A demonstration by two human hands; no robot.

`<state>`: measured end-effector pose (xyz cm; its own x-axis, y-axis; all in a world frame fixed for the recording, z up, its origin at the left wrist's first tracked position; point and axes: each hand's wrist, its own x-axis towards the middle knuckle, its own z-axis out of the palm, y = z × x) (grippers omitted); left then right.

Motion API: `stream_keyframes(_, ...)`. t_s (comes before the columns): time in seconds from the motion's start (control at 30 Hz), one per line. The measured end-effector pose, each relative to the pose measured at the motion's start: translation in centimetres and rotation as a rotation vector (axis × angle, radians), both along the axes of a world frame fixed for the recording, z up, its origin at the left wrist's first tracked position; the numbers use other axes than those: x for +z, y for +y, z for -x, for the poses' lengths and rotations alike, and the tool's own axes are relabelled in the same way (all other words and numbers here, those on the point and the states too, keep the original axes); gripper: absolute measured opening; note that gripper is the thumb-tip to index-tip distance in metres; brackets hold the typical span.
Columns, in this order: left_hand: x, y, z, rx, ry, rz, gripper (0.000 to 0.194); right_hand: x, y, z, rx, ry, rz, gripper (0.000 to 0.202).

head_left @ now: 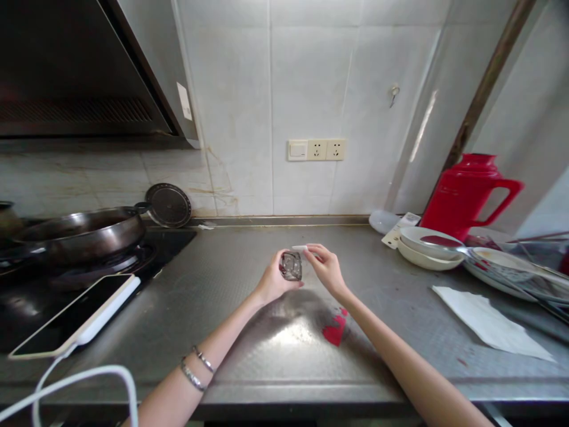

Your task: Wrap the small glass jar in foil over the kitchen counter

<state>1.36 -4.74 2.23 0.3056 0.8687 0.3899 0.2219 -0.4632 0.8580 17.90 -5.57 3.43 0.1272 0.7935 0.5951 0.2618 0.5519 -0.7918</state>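
Over the middle of the metal counter (pixel 231 356), my left hand (pixel 272 281) is wrapped round a small dark, see-through patterned container (pixel 291 266). My right hand (pixel 325 268) pinches a small white piece (pixel 299 248) at the container's upper edge. What exactly the white piece is cannot be made out. Below my hands, a red heart-shaped patch (pixel 333 333) shows on the counter.
A pan (pixel 89 237) sits on the stove at left, with a phone (pixel 75 317) and white cable (pixel 102 370) nearer. At right are a red thermos (pixel 464 198), stacked bowls (pixel 427 255), plates and a white paper sheet (pixel 486 320). Wall sockets (pixel 326 150) are ahead.
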Motion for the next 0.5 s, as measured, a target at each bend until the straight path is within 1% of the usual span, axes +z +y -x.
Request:
stream_keyframes(0.07,0.1,-0.1,-0.1,0.012,-0.024,-0.001,0.080,0.2,-0.5,0.3,0.059,-0.009,-0.019,0.025)
stream_keyframes(0.13,0.0,-0.1,-0.1,0.014,-0.026,-0.004,0.078,0.2,-0.8,0.6,0.090,-0.019,-0.030,0.024)
stream_keyframes(0.27,-0.2,0.2,-0.1,0.020,-0.015,-0.008,0.078,0.4,-1.4,0.8,0.064,-0.109,-0.087,0.022)
stream_keyframes(0.37,-0.5,0.5,-0.1,0.002,-0.084,-0.002,0.078,0.5,-1.8,1.0,0.042,-0.191,-0.155,0.021)
stream_keyframes(0.5,-0.9,0.9,-0.1,-0.022,-0.148,0.024,0.078,0.8,-2.4,1.1,0.022,-0.237,-0.208,0.022)
